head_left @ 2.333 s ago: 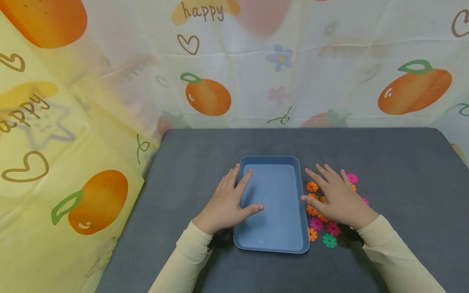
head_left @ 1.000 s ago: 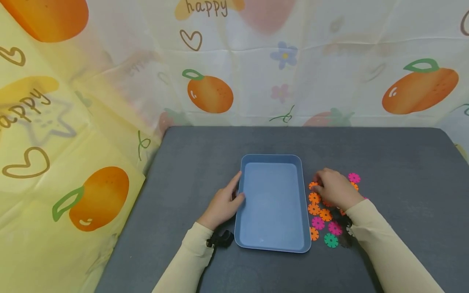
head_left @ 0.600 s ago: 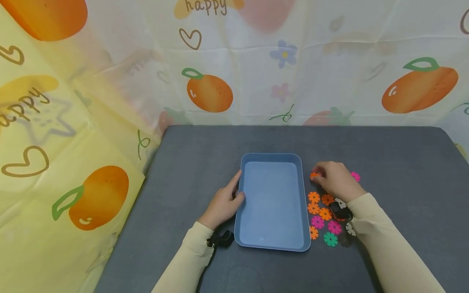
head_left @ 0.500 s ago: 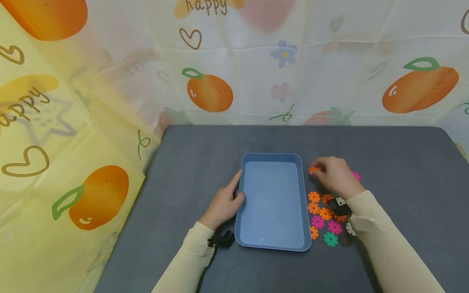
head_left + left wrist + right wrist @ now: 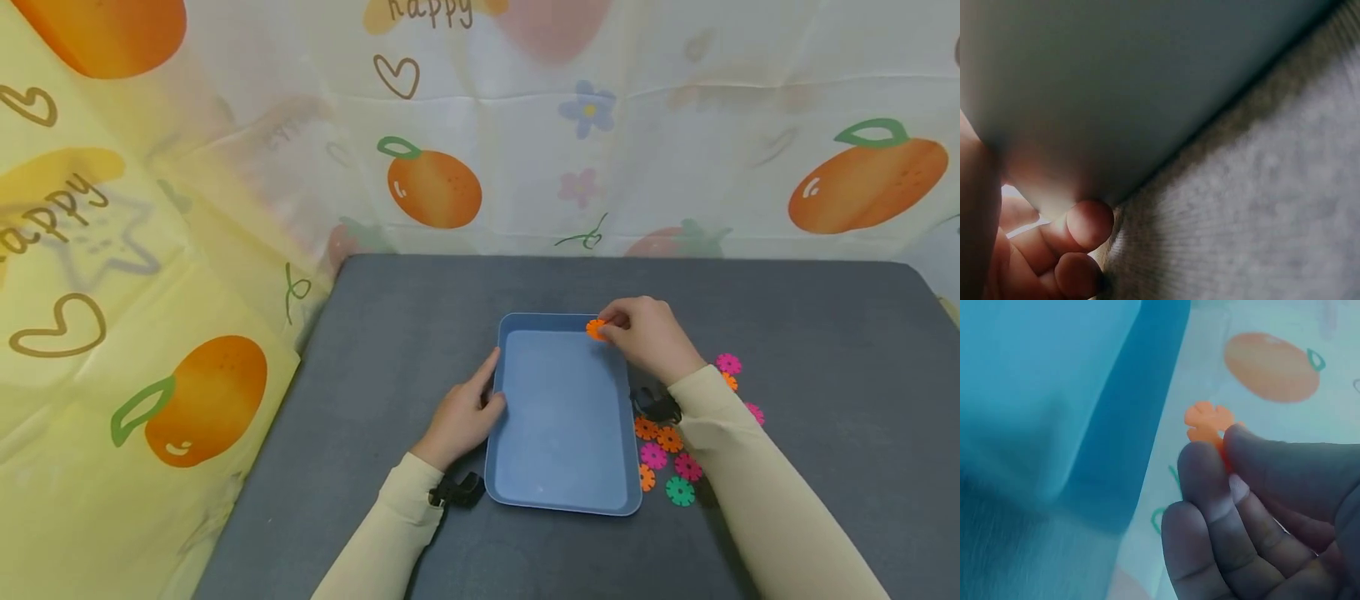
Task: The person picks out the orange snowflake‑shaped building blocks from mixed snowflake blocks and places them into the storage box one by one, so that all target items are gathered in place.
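Observation:
A blue rectangular tray (image 5: 525, 492) lies on the grey table (image 5: 810, 333). My right hand (image 5: 637, 333) pinches an orange snowflake disc (image 5: 596, 328) between thumb and fingers above the tray's far right corner; the right wrist view shows the disc (image 5: 1207, 424) held at the fingertips (image 5: 1210, 472) over the tray (image 5: 1035, 394). My left hand (image 5: 465, 412) grips the tray's left rim, thumb over the edge. In the left wrist view the curled fingers (image 5: 1085, 225) press against the tray wall (image 5: 1116, 81). Several orange, pink and green discs (image 5: 663, 450) lie right of the tray.
A fruit-printed cloth (image 5: 435, 183) hangs behind and to the left of the table. Two pink discs (image 5: 727, 363) lie a little farther right. Bare grey table surface stretches to the far right and at the back.
My right hand lifted an orange disc from the pile and carried it left to above the tray's far right corner. The left hand stayed on the tray's rim.

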Tool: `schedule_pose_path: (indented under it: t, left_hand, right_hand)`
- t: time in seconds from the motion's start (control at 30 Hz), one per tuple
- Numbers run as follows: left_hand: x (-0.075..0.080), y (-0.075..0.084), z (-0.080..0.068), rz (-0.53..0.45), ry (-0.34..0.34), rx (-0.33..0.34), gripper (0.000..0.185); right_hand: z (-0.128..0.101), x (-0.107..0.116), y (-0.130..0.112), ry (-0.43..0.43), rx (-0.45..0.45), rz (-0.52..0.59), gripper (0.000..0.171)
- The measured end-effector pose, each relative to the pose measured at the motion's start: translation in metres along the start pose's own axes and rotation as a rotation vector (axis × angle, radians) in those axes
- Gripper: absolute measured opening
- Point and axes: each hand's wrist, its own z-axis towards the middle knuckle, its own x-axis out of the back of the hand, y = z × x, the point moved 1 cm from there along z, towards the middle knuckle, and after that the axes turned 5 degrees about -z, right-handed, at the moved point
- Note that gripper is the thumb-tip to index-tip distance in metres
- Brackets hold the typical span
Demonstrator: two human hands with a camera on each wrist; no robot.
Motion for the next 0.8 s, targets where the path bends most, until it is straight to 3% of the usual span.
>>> schedule_pose_path:
  t: [0.2,0.53,0.8]
  left_hand:
    - [0.001,0.002,0.0,-0.007,-0.005,-0.011,0.069]
    - [0.002,0.001,0.001,-0.003,-0.019,0.02,0.07]
    - [0.002,0.0,0.001,-0.011,-0.022,0.021,0.07]
  right_hand:
    - [0.014,-0.016,-0.014,0.008,0.0,0.031,0.016]
    - [0.035,-0.046,-0.039,-0.018,-0.025,0.096,0.02]
    - [0.049,-0.071,-0.044,-0.012,-0.071,0.112,0.019]
